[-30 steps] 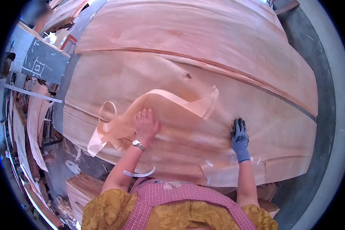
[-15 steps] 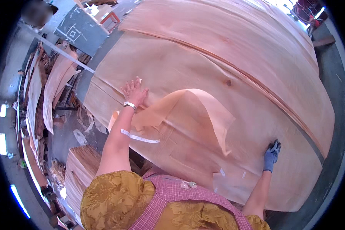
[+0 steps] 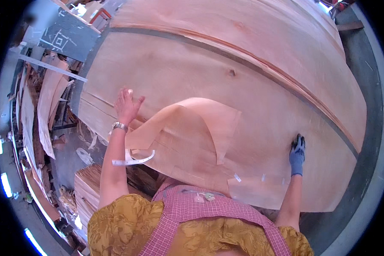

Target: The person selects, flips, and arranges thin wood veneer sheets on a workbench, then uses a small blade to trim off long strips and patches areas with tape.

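Observation:
A broad, pale wood veneer sheet [image 3: 192,68] lies flat in front of me, with a small knot in its far part. My left hand [image 3: 128,106], bare with a metal watch at the wrist, is over its left part, fingers and thumb apart. A small whitish bit shows at a fingertip. In a blue glove with dark fingers, my right hand [image 3: 298,152] rests on the sheet's right part, fingers stretched out. Between the hands a loose, curled veneer piece [image 3: 196,109] arches up. A white strip with marks [image 3: 134,161] curls across my left forearm.
Beyond a dark gap lies another large veneer sheet [image 3: 243,30]. Short white tape pieces [image 3: 237,177] mark a patch near my apron. Veneer offcuts [image 3: 51,94] lean at the left, a veneer stack [image 3: 87,187] stands near my left arm, and a grey panel [image 3: 66,36] is at the far left.
The gap between the near and far sheets has widened toward the left, the near sheet shifting toward me. Both hands remain over it. The white strip at my left forearm has curled more.

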A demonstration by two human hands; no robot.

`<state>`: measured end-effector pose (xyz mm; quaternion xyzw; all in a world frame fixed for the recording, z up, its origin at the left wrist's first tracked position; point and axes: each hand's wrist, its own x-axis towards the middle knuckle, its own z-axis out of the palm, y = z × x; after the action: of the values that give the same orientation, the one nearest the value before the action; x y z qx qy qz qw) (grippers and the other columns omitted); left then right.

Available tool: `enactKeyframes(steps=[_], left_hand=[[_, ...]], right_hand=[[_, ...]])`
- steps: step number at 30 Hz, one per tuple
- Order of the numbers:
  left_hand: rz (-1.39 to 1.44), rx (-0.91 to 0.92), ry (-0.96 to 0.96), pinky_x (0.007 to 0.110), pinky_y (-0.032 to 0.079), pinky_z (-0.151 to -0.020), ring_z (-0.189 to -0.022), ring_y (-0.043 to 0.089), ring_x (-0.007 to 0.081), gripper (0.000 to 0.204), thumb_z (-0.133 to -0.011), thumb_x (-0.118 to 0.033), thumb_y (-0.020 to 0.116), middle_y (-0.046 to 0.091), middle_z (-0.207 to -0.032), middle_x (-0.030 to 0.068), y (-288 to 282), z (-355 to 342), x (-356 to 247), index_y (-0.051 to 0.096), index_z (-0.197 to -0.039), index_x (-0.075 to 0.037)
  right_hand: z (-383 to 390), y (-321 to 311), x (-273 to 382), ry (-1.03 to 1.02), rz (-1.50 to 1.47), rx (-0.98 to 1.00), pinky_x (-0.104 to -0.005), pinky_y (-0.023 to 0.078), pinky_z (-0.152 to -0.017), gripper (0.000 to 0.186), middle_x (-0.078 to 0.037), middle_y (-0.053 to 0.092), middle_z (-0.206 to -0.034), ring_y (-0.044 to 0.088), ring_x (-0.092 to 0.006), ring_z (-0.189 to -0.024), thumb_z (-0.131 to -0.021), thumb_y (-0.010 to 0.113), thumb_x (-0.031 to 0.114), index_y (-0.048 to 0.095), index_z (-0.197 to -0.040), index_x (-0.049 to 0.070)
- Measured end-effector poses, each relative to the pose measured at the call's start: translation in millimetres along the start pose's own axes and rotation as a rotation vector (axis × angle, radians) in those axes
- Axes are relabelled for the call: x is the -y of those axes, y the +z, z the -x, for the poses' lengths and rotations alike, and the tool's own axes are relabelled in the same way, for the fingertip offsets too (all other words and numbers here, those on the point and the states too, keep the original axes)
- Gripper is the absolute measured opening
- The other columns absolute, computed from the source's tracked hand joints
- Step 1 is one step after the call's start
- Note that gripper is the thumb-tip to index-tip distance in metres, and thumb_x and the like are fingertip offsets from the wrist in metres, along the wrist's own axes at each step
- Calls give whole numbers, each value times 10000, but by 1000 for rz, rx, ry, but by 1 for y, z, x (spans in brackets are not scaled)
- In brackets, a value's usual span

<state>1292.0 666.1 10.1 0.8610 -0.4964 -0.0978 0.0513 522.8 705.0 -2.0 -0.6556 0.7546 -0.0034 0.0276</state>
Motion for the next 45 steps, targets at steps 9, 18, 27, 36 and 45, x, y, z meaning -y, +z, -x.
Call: enactKeyframes(steps=[9,18,27,36,45], left_hand=[[-114,44,566,443,361,-1011,-1154,535,314,961,-716,-485,768,546,-1257,159,-38,93,-87,340,-1462,-55],[70,-46,506,420,418,-794,-873,578,270,250,-778,-59,641,593,-882,87,-31,60,-98,573,-1018,-80],[65,-390,984,411,435,-879,-953,582,278,174,-816,-23,559,596,-971,102,-32,-73,-212,533,-981,-73],[-251,-459,980,563,189,-1154,-1302,409,293,407,-785,-22,551,459,-1378,110,-13,-99,-285,540,-1185,-96],[175,-51,967,416,411,-1028,-1191,520,326,346,-825,-109,616,573,-1231,182,59,-27,-347,584,-1146,17]], right_hand=[[-23,-28,287,-494,-444,93,-451,437,-1003,693,-233,497,-1335,468,-411,-1225,-805,748,356,474,-1369,60],[-46,-32,337,-483,-234,251,-458,518,-868,533,-133,530,-1294,530,-334,-1127,-770,762,360,556,-1196,117],[-166,-31,288,-379,-636,333,-397,500,-759,290,-157,687,-946,644,-349,-899,-803,734,278,647,-969,56],[-235,-28,316,-367,-264,377,-420,506,-862,503,-114,698,-1054,649,-307,-1003,-756,721,493,660,-1080,114],[-243,-24,320,-446,-251,376,-419,511,-865,627,-165,690,-1053,653,-325,-1007,-721,758,508,603,-1125,55]])
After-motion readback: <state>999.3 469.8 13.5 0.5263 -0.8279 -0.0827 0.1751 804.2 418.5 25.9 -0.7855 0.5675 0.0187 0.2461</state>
